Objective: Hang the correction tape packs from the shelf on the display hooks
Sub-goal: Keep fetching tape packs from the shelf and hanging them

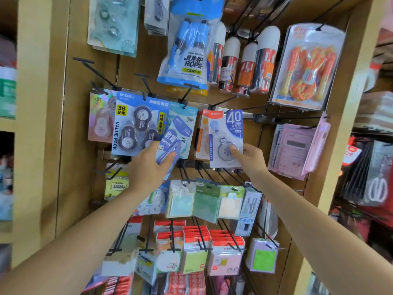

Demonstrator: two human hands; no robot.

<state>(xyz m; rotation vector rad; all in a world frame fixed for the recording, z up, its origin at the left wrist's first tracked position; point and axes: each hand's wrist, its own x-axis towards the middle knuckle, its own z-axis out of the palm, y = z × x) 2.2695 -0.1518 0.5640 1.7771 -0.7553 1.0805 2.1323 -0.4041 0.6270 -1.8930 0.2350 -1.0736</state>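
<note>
Hook display panel, head view. Landmark: the blue value pack, hung at centre left. A bundle of blue-violet correction tape packs is gripped by the left hand just right of the value pack's lower corner, in front of a hung teal 30m pack. Further right of the value pack, a white-and-blue pack marked 40 is pinched low down by the right hand, thumb laid on its face. Whether it sits on a hook cannot be told. An orange-and-white pack is partly covered by it. Black hooks project above the value pack, and a jump rope bag is hung above and right of it.
</note>
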